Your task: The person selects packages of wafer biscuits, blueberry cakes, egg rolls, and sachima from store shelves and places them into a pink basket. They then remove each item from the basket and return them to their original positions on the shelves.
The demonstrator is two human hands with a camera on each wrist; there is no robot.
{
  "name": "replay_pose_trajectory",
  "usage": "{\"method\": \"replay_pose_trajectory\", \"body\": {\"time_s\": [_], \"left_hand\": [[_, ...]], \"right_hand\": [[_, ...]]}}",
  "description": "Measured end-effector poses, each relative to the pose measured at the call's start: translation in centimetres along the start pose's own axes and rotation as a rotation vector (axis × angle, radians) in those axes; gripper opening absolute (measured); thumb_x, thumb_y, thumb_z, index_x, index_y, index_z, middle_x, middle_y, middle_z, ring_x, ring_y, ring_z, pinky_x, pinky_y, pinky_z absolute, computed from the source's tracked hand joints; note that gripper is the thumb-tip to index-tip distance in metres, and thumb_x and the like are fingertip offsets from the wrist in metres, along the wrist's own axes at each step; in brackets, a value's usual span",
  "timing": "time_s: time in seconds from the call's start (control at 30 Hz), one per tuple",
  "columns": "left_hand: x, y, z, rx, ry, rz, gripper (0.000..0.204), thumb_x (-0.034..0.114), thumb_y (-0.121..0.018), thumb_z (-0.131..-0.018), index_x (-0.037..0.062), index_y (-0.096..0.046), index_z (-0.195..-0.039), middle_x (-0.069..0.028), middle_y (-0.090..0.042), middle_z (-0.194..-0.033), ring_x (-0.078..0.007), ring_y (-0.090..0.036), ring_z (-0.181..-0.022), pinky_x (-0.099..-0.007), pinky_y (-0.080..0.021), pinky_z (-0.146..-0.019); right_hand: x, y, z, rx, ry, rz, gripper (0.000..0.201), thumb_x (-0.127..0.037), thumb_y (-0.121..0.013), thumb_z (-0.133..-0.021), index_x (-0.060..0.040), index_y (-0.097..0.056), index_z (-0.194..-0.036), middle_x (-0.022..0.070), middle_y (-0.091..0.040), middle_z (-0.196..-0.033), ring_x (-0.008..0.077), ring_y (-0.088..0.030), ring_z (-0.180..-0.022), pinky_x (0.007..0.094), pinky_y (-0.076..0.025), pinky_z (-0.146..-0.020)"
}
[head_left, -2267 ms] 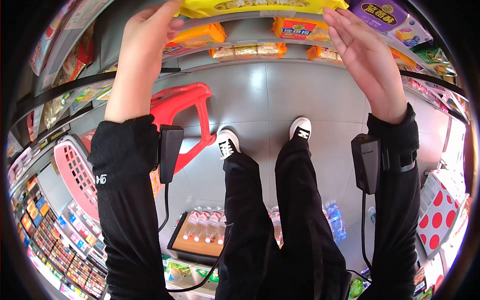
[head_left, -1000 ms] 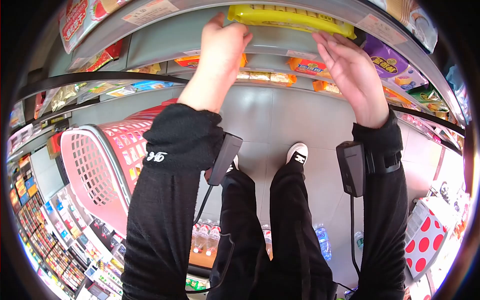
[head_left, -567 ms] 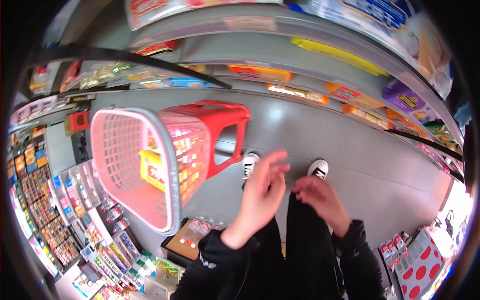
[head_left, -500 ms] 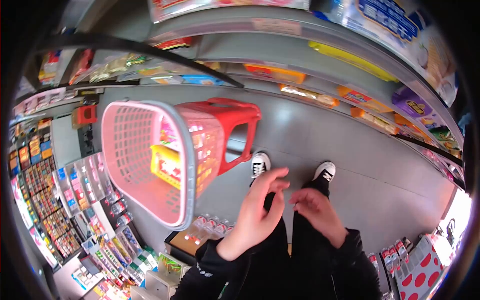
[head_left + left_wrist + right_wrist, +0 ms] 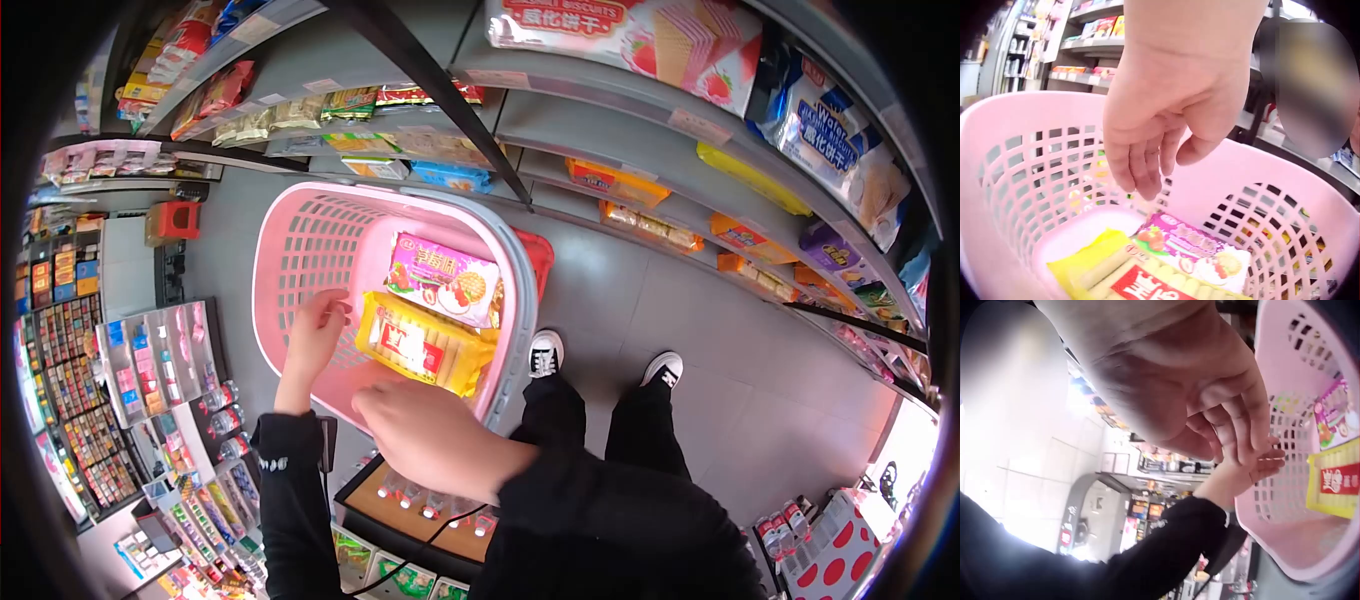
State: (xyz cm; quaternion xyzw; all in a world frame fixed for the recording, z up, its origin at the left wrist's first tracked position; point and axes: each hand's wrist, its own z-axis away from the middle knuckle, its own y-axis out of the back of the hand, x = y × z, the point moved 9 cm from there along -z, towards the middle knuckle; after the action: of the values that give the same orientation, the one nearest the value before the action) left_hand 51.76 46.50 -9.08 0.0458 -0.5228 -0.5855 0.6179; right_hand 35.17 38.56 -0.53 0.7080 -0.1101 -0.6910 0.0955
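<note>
A pink shopping basket (image 5: 275, 280) with lattice walls holds a purple-and-white biscuit packet (image 5: 440, 280) and a yellow biscuit packet (image 5: 425, 345), side by side. My left hand (image 5: 315, 340) hovers over the basket's left part, apart from the packets. Its fingers hang loosely bent and grip nothing in the left wrist view, where the yellow packet (image 5: 1141, 275) lies below. My right hand (image 5: 430, 435) reaches across the near rim, close to the yellow packet. In the right wrist view this hand (image 5: 1204, 394) has relaxed, bent fingers with nothing between them.
Shelves of snacks curve along the top, with a yellow packet (image 5: 755, 180) and a wafer packet (image 5: 630, 45) on them. A red basket handle (image 5: 537, 262) shows behind the rim. Bottles (image 5: 430, 505) stand on a low wooden-topped stand (image 5: 375, 515) near my legs.
Both hands have left the yellow packet on the shelf, dropped, and moved left to the basket. My view has turned left, bringing the basket and its packets nearer the middle.
</note>
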Motion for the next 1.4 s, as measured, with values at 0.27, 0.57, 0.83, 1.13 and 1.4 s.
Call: {"method": "replay_pose_trajectory", "body": {"time_s": [0.27,0.57,0.83,1.13,1.4], "left_hand": [[-10.6,-1.5,-4.1,-0.255,0.233,-0.355,0.064,0.033,-0.063,-0.071,-0.0032,-0.042,-0.118,-0.0182,-0.056,-0.101,-0.0247,-0.055,-0.094,-0.0316,-0.042,-0.081],[-11.5,-6.1,-3.1,-0.791,0.605,0.209,0.056,0.023,-0.071,-0.070,-0.0045,-0.046,-0.111,-0.0102,-0.052,-0.107,-0.0193,-0.049,-0.100,-0.0306,-0.041,-0.081],[-12.9,-7.6,-3.8,-0.860,0.655,0.369,0.054,0.019,-0.069,-0.072,0.0044,-0.041,-0.116,-0.0053,-0.051,-0.108,-0.0188,-0.048,-0.102,-0.0341,-0.039,-0.084],[-9.9,-6.4,-3.7,-0.922,0.546,0.352,0.057,0.019,-0.072,-0.067,0.0034,-0.045,-0.115,-0.0062,-0.055,-0.104,-0.0162,-0.050,-0.096,-0.0307,-0.038,-0.083],[-2.7,-3.0,-3.8,-0.730,0.146,0.229,0.051,0.014,-0.072,-0.064,-0.0033,-0.047,-0.104,-0.0061,-0.057,-0.091,-0.0134,-0.054,-0.084,-0.0259,-0.043,-0.075]], "right_hand": [[7.4,-7.2,-7.6,-0.033,-0.239,0.257,0.012,-0.005,-0.047,-0.071,0.0026,-0.055,-0.076,0.0175,-0.057,-0.076,0.0317,-0.059,-0.072,0.0405,-0.047,-0.059],[18.6,-6.2,-8.8,-0.145,-0.661,0.305,0.025,-0.010,-0.054,-0.069,0.0024,-0.057,-0.091,0.0197,-0.058,-0.090,0.0326,-0.058,-0.084,0.0379,-0.046,-0.073],[20.9,-8.9,-7.8,-0.321,-0.744,0.315,0.026,-0.012,-0.062,-0.063,0.0025,-0.061,-0.085,0.0201,-0.059,-0.089,0.0309,-0.058,-0.086,0.0349,-0.046,-0.074],[19.3,-7.1,-8.2,-0.325,-0.696,0.262,0.028,-0.012,-0.063,-0.064,0.0015,-0.061,-0.088,0.0188,-0.060,-0.088,0.0305,-0.059,-0.085,0.0371,-0.046,-0.074],[18.4,-6.9,-10.0,-0.152,-0.537,0.266,0.034,-0.033,-0.043,-0.081,-0.0049,-0.061,-0.088,0.0174,-0.060,-0.089,0.0308,-0.058,-0.086,0.0438,-0.042,-0.078]]}}
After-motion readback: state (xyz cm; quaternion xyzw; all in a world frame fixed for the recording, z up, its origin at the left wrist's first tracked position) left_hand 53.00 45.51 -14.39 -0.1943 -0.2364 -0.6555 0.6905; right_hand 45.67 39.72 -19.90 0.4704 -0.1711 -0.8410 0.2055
